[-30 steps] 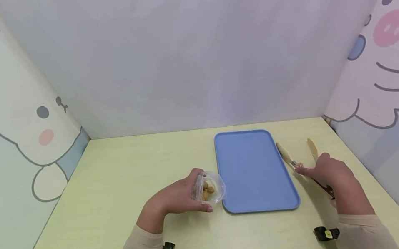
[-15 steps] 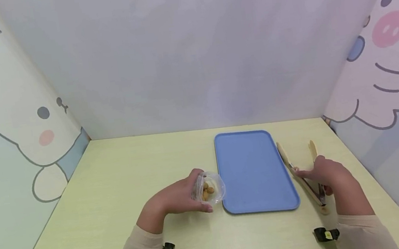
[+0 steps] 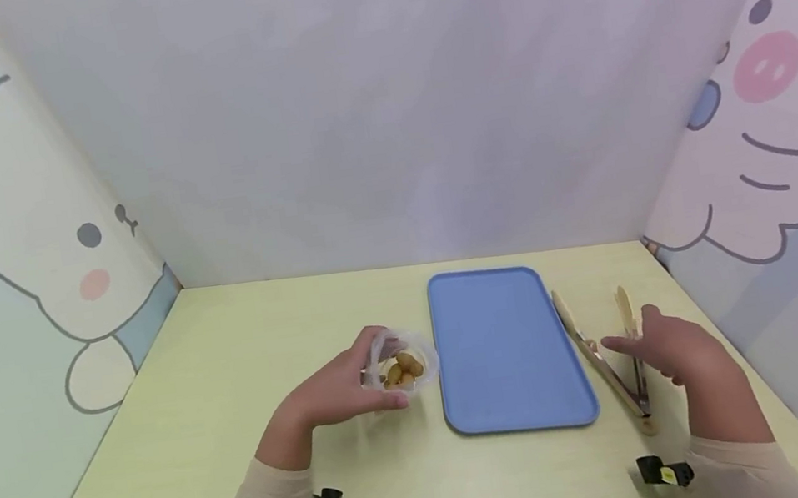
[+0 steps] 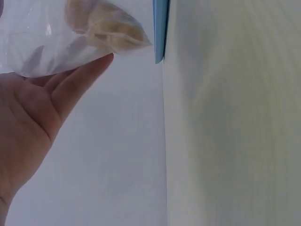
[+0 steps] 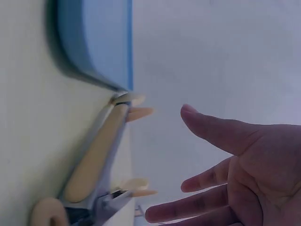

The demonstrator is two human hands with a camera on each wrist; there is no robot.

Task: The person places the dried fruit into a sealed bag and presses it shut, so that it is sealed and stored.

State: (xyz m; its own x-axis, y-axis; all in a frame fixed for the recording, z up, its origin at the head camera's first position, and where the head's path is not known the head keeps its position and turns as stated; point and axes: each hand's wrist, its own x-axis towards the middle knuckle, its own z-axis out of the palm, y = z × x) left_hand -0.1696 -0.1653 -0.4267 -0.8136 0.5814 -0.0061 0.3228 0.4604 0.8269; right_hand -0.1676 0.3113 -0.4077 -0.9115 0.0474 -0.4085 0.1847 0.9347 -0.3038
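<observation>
My left hand [image 3: 337,387] grips a clear plastic bag [image 3: 424,355] between thumb and fingers, its mouth facing up. Several round brown pieces [image 3: 405,367] lie in it; their kind is unclear. In the left wrist view the bag [image 4: 51,42] hangs above the table, pieces bunched in its lower corner. To the right, metal tongs [image 3: 616,378] with beige tips and beige grips lie spread on the table. Just over their right arm, my right hand [image 3: 680,346] holds nothing. The right wrist view shows its fingers loosely extended, apart from the tongs [image 5: 96,157].
A flat blue tray [image 3: 507,352] with a low rim lies between the bag and the tongs. The pale yellow table [image 3: 286,314] meets a grey wall [image 3: 382,117] at the back. Cartoon-printed walls [image 3: 774,166] stand at both sides.
My right hand has let go of the tongs, which now lie spread on the table, and has drawn slightly right. My left hand has shifted a little left with the bag.
</observation>
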